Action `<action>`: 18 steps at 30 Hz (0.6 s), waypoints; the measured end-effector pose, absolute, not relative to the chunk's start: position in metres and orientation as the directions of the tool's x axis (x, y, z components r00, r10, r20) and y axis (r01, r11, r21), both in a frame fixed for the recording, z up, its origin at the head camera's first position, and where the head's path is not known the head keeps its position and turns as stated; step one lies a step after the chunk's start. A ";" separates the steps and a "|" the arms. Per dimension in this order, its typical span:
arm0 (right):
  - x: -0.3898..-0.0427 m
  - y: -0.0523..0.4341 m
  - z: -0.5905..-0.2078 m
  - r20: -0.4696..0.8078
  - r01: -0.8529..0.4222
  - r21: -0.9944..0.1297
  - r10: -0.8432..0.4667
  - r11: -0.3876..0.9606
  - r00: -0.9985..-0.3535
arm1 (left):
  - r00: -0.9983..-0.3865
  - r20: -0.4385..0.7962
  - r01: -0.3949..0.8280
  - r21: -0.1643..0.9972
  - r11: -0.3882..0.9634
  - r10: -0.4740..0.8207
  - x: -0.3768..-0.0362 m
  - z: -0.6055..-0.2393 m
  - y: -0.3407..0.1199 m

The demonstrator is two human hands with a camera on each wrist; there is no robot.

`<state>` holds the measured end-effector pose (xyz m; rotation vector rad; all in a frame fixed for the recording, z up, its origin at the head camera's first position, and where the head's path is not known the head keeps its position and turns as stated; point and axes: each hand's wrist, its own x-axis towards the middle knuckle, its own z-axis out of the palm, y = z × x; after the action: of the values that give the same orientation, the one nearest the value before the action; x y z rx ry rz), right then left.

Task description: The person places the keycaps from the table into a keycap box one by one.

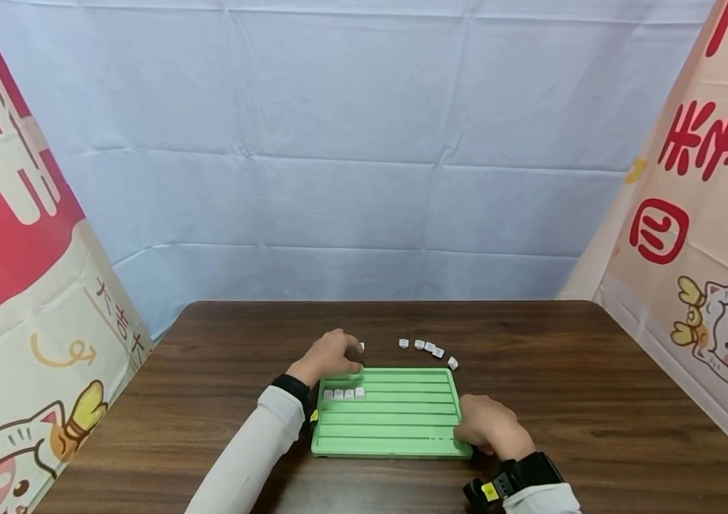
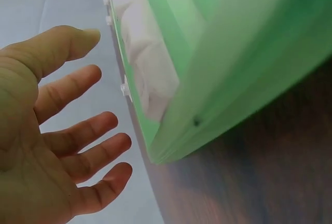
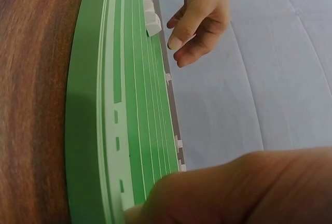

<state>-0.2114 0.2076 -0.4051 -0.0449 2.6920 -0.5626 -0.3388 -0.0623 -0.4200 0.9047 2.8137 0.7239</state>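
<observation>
A green tray [image 1: 396,421] with long grooves lies on the dark wooden table [image 1: 595,400]. Several white tiles [image 1: 342,393] stand in a row at the left end of one groove, and they show blurred in the left wrist view [image 2: 140,53]. My left hand [image 1: 354,357] hovers over the tray's far left corner, its fingers spread and relaxed [image 2: 78,130], holding nothing. A single white tile [image 1: 361,347] lies just past its fingertips. My right hand [image 1: 489,428] grips the tray's near right corner [image 3: 93,105], fingers curled on the rim.
Several loose white tiles [image 1: 428,348] lie on the table behind the tray, one more [image 1: 452,363] off its far right corner. Cloth backdrops close in the back and both sides. Bare wood stretches to the left and right of the tray.
</observation>
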 end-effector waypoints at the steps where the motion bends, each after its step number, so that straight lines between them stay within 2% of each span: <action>1: -0.212 0.207 -0.405 -0.368 0.048 -0.390 -0.108 0.920 -0.924 | -0.823 0.050 0.521 0.464 0.716 0.566 -0.340 -0.420 -0.062; 10: -0.211 0.208 -0.404 -0.358 0.044 -0.390 -0.108 0.920 -0.927 | -0.841 0.034 0.494 0.455 0.741 0.540 -0.349 -0.419 -0.052; 18: -0.212 0.208 -0.407 -0.355 0.046 -0.388 -0.104 0.920 -0.929 | -0.841 0.030 0.481 0.502 0.719 0.541 -0.358 -0.421 -0.046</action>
<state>-0.2121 0.2084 -0.4066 -0.0426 2.7064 -0.5598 -0.3580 -0.0461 -0.4212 0.8358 2.8018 0.7682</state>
